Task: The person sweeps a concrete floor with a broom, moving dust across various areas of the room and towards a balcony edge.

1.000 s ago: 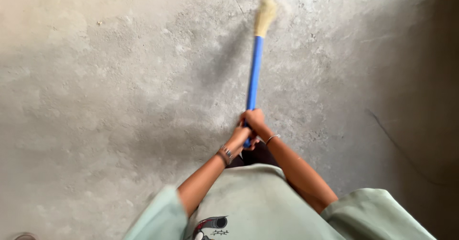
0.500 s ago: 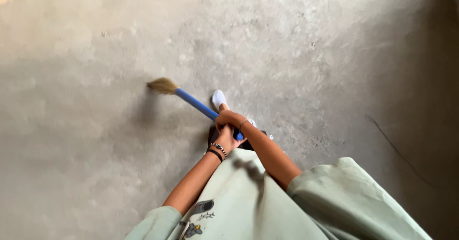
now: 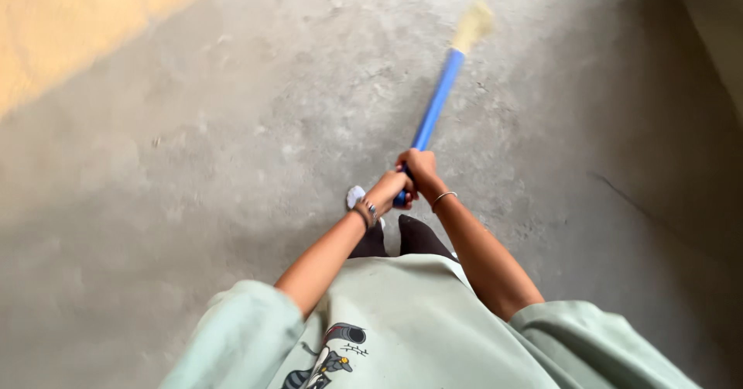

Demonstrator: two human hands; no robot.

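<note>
Both my hands grip the near end of a broom's blue handle (image 3: 436, 102). My left hand (image 3: 389, 188) holds the very end, a dark bracelet on its wrist. Just above it my right hand (image 3: 419, 165) wraps the handle, a thin bangle on its wrist. The handle slopes up and to the right, and the straw-coloured brush head (image 3: 472, 25) blurs over the grey concrete floor (image 3: 232, 164) far ahead of me. My pale green shirt fills the bottom of the view. A white-socked foot (image 3: 355, 196) shows beside my left hand.
A sunlit yellowish patch of floor (image 3: 70, 25) lies at the upper left. The right side is in dark shadow, with a thin dark line (image 3: 627, 195) running across the concrete there.
The broom swung from pointing left, with the brush near my feet, to pointing up and right, far ahead. The view tilted, bringing the sunlit patch into sight.
</note>
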